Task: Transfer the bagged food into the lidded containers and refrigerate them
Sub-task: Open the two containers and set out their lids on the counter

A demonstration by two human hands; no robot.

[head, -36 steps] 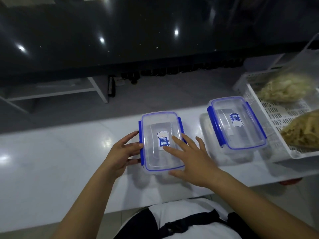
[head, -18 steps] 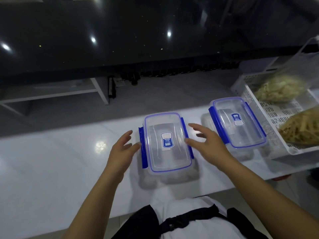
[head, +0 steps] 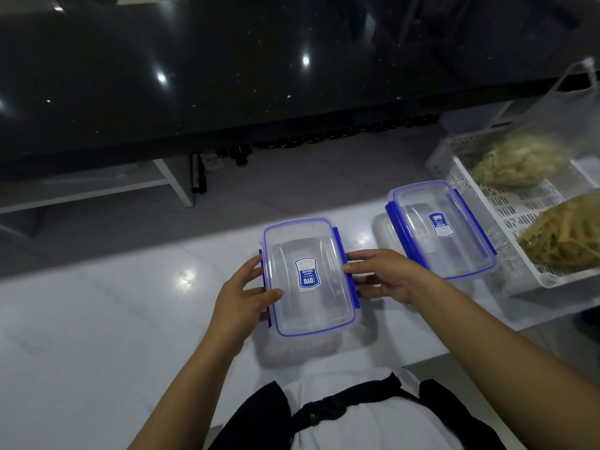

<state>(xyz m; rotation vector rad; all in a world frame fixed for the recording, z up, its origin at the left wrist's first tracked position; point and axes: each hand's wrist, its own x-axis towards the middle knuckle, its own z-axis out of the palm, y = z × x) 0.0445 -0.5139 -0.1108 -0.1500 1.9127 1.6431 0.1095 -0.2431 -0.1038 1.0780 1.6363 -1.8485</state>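
A clear lidded container (head: 308, 306) with blue clips and a blue label sits on the white counter in front of me. My left hand (head: 242, 295) grips its left side, thumb on the lid. My right hand (head: 386, 276) holds its right side, fingers at the blue clip. A second lidded container (head: 441, 228) of the same kind stands to the right, untouched. Two clear bags of food lie in a white basket at the far right: a pale one (head: 519, 160) behind and a yellowish one (head: 565, 237) in front.
The white perforated basket (head: 506, 254) sits at the counter's right end. The white counter (head: 97, 319) stretches to the left. Beyond its far edge is a grey floor, a white frame (head: 172, 183) and a dark glossy surface (head: 227, 60).
My right hand came off the lid and moved to the container's right side. My left hand closed onto its left side. The container shifted a little toward me.
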